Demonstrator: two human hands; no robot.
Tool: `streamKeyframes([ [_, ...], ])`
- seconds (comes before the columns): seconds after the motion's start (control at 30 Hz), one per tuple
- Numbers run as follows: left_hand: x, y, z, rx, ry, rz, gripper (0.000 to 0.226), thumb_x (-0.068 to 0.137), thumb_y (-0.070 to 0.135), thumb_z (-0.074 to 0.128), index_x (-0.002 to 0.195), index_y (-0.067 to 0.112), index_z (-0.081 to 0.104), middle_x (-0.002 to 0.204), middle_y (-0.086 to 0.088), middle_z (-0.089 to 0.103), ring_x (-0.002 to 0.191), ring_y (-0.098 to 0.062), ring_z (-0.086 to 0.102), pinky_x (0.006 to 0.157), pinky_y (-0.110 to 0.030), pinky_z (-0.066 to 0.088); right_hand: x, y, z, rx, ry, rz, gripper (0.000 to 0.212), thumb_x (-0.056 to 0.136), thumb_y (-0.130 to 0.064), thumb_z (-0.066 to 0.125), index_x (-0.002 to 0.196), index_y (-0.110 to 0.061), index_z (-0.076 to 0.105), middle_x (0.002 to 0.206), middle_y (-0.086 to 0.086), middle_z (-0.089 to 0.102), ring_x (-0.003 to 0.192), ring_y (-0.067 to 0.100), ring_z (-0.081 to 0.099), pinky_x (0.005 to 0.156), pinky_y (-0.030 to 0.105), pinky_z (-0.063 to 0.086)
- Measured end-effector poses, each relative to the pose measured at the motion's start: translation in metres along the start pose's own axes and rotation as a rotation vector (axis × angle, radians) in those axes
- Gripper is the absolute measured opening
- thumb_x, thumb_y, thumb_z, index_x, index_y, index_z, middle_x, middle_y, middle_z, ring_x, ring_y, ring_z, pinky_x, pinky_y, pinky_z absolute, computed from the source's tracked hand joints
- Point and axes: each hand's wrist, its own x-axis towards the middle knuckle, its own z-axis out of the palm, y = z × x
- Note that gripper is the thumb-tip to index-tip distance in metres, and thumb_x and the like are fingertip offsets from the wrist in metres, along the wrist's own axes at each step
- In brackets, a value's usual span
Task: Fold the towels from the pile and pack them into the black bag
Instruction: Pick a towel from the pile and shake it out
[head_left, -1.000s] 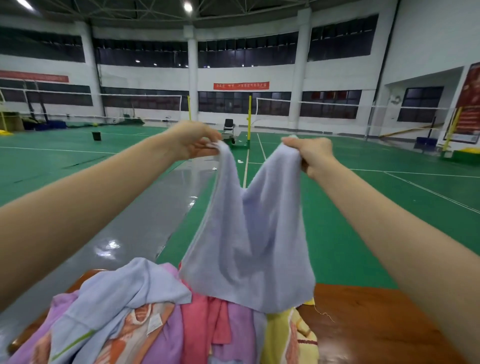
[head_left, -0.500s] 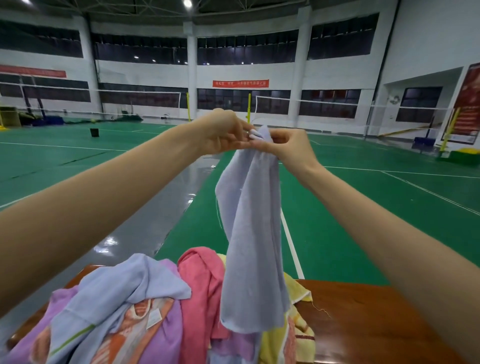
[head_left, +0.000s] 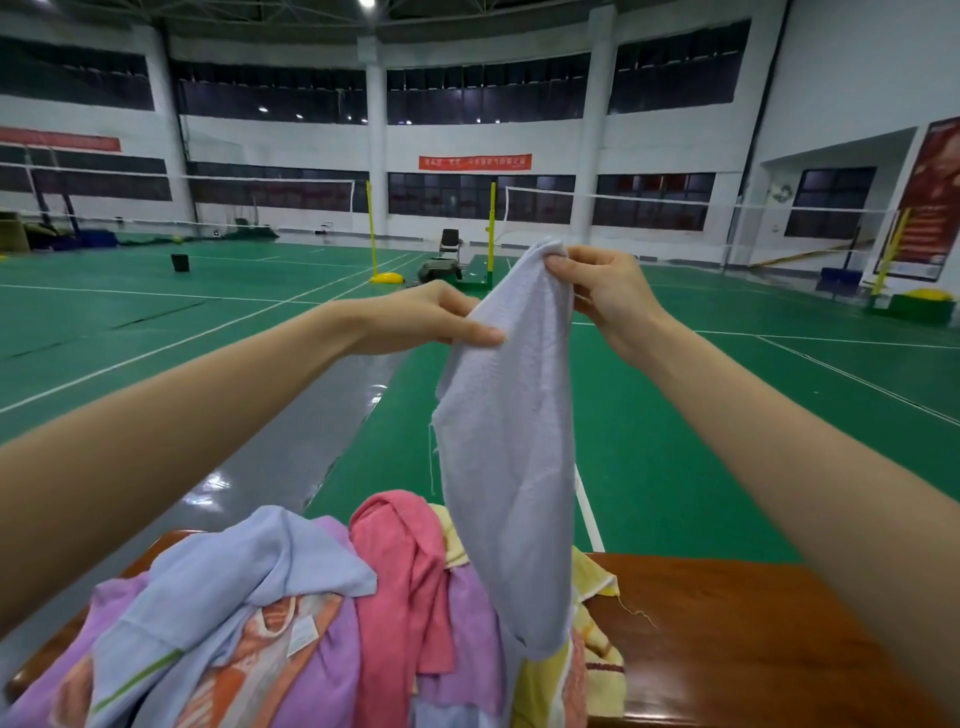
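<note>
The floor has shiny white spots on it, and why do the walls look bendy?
Head view: ceiling lamps reflect as glare on the glossy grey floor strip; the wide-angle lens bows the pillars and stretches the arms; the lavender towel stays fairly sharp.

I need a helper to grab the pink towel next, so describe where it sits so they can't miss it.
On the brown wooden table lies a heap of towels. The pink towel humps up at its middle, just left of the hanging lavender towel; it is the only solid pink piece.
</note>
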Motion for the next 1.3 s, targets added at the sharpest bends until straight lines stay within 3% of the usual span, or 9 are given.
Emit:
streamKeyframes([
  [0.1, -0.006, -0.013, 0.0, 0.009, -0.136, 0.016, 0.017, 0.063, 0.044, 0.077, 0.069, 0.027, 0.076, 0.08, 0.014, 0.072, 0.082, 0.001, 0.065, 0.082, -0.013, 0.044, 0.001, 0.005, -0.013, 0.035, 0.062, 0.043, 0.021, 0.091, -0.01, 0.056, 0.108, -0.002, 0.064, 0.087, -0.002, 0.063, 0.078, 0.012, 0.057, 0.073, 0.022, 0.048],
  [0.23, -0.009, -0.014, -0.003, 0.026, -0.164, 0.003, 0.028, 0.067, 0.049, 0.075, 0.074, 0.021, 0.073, 0.079, 0.013, 0.07, 0.077, -0.002, 0.062, 0.078, -0.014, 0.046, -0.001, 0.01, -0.024, 0.088, 0.105, 0.089, 0.011, 0.092, -0.009, 0.054, 0.094, -0.008, 0.065, 0.084, -0.002, 0.063, 0.073, 0.01, 0.057, 0.07, 0.021, 0.048],
  [0.4, -0.003, 0.003, -0.021, 0.716, 0.178, 0.167, 0.06, 0.063, 0.069, 0.055, 0.063, 0.01, 0.058, 0.081, -0.002, 0.05, 0.081, -0.018, 0.044, 0.08, -0.033, 0.035, 0.002, 0.006, -0.036, 0.059, 0.142, 0.057, 0.011, 0.093, -0.013, 0.054, 0.089, -0.012, 0.064, 0.085, -0.003, 0.063, 0.077, 0.011, 0.057, 0.077, 0.025, 0.048],
  [0.53, 0.002, 0.027, -0.039, 0.592, 0.514, 0.329, 0.04, 0.074, 0.043, 0.068, 0.073, 0.003, 0.066, 0.097, -0.005, 0.051, 0.093, -0.016, 0.04, 0.078, -0.019, 0.031, 0.013, -0.004, -0.049, -0.054, 0.213, 0.008, 0.017, 0.092, -0.021, 0.057, 0.103, -0.011, 0.066, 0.085, -0.008, 0.061, 0.079, 0.006, 0.053, 0.086, 0.026, 0.042],
  [0.63, 0.015, 0.027, -0.049, 0.576, 0.494, 0.278, 0.021, 0.074, 0.027, 0.075, 0.077, 0.007, 0.071, 0.105, -0.004, 0.056, 0.091, -0.012, 0.044, 0.074, -0.01, 0.034, 0.017, -0.007, -0.06, -0.175, 0.269, -0.045, 0.029, 0.089, -0.021, 0.062, 0.114, -0.007, 0.064, 0.086, -0.009, 0.059, 0.074, 0.002, 0.048, 0.071, 0.018, 0.038],
  [0.8, 0.033, 0.014, -0.053, 0.498, 0.527, 0.02, 0.039, 0.072, 0.021, 0.078, 0.073, -0.016, 0.064, 0.054, -0.012, 0.044, 0.045, -0.008, 0.031, 0.047, -0.021, 0.027, 0.023, 0.005, -0.058, -0.232, 0.217, 0.02, 0.008, 0.09, -0.018, 0.061, 0.094, -0.012, 0.065, 0.076, -0.004, 0.059, 0.037, -0.001, 0.048, 0.038, 0.011, 0.032],
  [0.97, 0.052, 0.0, -0.057, 0.315, 0.585, -0.006, 0.037, 0.068, 0.017, 0.081, 0.084, -0.014, 0.067, 0.075, -0.017, 0.059, 0.061, -0.02, 0.052, 0.054, -0.021, 0.052, 0.038, 0.017, -0.056, -0.18, 0.196, 0.112, 0.015, 0.092, -0.017, 0.059, 0.077, -0.02, 0.058, 0.08, -0.003, 0.059, 0.038, 0.0, 0.057, 0.037, 0.014, 0.034],
  [1.2, 0.076, -0.006, -0.057, 0.265, 0.721, -0.041, 0.027, 0.069, 0.007, 0.078, 0.058, 0.01, 0.053, 0.061, -0.001, 0.049, 0.055, -0.008, 0.044, 0.043, -0.01, 0.04, 0.057, 0.027, -0.052, -0.025, 0.203, 0.151, 0.01, 0.093, -0.012, 0.057, 0.102, -0.008, 0.059, 0.102, 0.006, 0.061, 0.043, 0.007, 0.063, 0.04, 0.013, 0.045],
  [1.3, 0.074, -0.003, -0.056, 0.234, 0.767, 0.006, 0.025, 0.069, 0.005, 0.077, 0.077, 0.01, 0.054, 0.068, 0.005, 0.047, 0.063, -0.008, 0.044, 0.052, -0.012, 0.037, 0.057, 0.028, -0.05, 0.06, 0.214, 0.111, 0.005, 0.093, -0.01, 0.055, 0.097, -0.009, 0.059, 0.103, 0.009, 0.061, 0.048, 0.009, 0.066, 0.048, 0.014, 0.05],
])
